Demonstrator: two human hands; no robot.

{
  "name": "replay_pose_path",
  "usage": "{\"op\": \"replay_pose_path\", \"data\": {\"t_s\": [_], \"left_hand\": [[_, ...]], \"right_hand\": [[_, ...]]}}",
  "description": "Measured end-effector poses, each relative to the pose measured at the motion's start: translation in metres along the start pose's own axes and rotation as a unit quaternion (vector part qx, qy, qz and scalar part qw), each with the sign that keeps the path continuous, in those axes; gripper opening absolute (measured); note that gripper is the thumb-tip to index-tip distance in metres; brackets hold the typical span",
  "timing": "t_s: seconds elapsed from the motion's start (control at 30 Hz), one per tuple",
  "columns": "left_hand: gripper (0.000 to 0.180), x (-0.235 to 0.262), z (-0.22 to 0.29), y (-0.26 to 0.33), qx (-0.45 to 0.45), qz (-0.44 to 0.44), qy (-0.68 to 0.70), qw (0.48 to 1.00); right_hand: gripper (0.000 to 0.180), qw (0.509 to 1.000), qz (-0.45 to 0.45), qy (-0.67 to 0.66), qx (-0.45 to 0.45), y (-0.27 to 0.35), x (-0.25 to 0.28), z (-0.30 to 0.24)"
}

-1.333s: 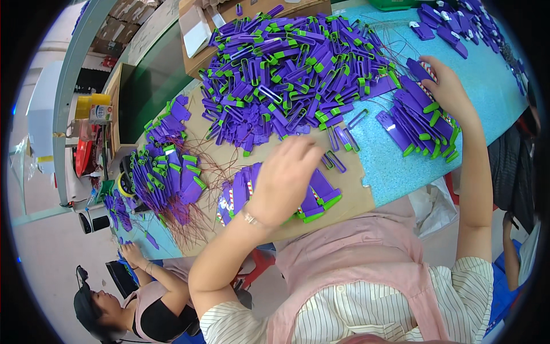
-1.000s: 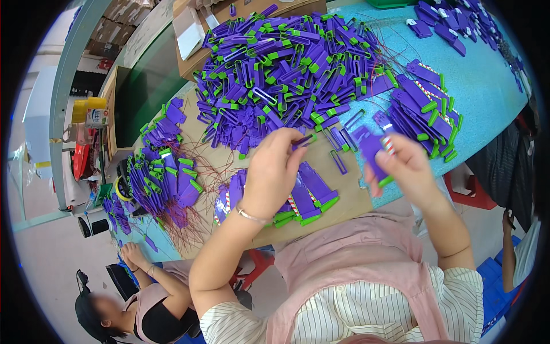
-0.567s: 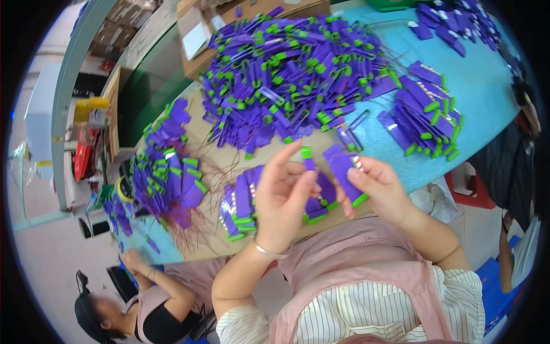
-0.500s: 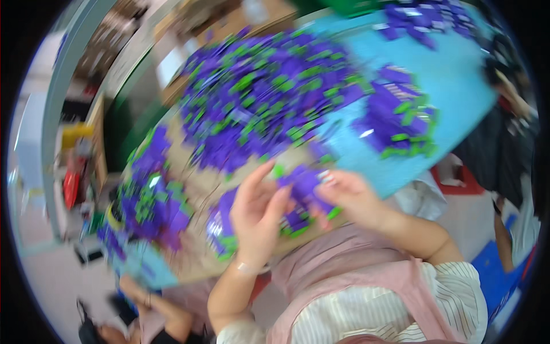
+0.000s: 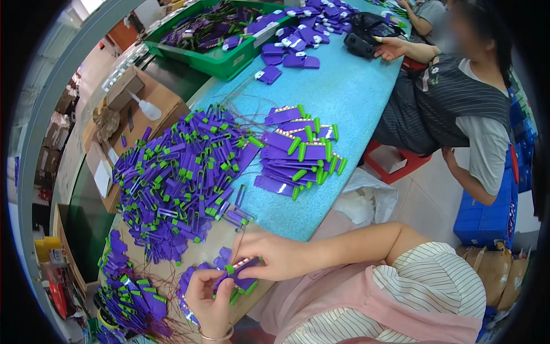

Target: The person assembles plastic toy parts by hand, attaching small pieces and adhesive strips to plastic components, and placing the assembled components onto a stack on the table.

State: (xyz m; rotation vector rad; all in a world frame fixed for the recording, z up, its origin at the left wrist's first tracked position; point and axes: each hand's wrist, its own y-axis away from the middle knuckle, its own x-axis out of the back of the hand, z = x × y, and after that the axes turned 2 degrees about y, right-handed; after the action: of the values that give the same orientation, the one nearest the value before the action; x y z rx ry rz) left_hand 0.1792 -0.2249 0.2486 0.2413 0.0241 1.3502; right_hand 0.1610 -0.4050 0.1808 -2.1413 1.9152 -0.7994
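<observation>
Low over the near table edge, my left hand [image 5: 209, 298] pinches the green end of a flat purple plastic piece [image 5: 247, 264] with a red-and-white striped edge. The fingers of my right hand [image 5: 272, 255] are closed on the other end of that piece. Under and beside my hands lie more purple pieces with green tips [image 5: 247, 286]. Ahead of my hands spreads a big heap of narrow purple and green clip-like parts [image 5: 177, 172]. To its right, striped purple pieces with green tips [image 5: 301, 152] lie in an overlapping pile.
A green crate [image 5: 229, 64] of purple parts stands at the far side, near purple pieces with white tabs [image 5: 295, 43]. Another pile [image 5: 134, 301] with thin wires is at near left. A cardboard box [image 5: 149, 94] holds a white bottle. Across the blue table [image 5: 344, 92], a co-worker's hand [image 5: 391, 49] touches a black object.
The view has swung and become sharp. Both hands now meet on one purple piece; before, my left hand was open beside the piece in my right hand.
</observation>
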Motion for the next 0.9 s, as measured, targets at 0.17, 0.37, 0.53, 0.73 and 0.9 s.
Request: {"op": "replay_pose_path", "data": {"t_s": [0.17,0.37,0.53,0.73,0.9], "left_hand": [[0.010,-0.009,-0.007,-0.011,-0.092,-0.140,-0.199,0.966],[0.038,0.020,-0.015,-0.016,-0.048,-0.121,0.231,0.964],[0.025,0.040,0.000,-0.046,-0.055,-0.123,-0.060,0.989],[0.020,0.015,-0.036,-0.090,-0.354,-0.084,-0.498,0.787],[0.008,-0.006,-0.043,-0.110,-0.409,-0.075,-0.625,0.660]], "right_hand": [[0.083,0.972,-0.154,-0.116,-0.137,-0.002,-0.003,-0.024],[0.049,0.945,-0.190,-0.148,-0.220,0.008,0.006,-0.024],[0.035,0.968,-0.170,-0.091,-0.159,0.016,0.008,-0.010],[0.020,0.953,-0.209,-0.098,-0.196,0.015,0.007,-0.015],[0.013,0.922,-0.199,-0.158,-0.292,0.022,0.011,-0.020]]}}
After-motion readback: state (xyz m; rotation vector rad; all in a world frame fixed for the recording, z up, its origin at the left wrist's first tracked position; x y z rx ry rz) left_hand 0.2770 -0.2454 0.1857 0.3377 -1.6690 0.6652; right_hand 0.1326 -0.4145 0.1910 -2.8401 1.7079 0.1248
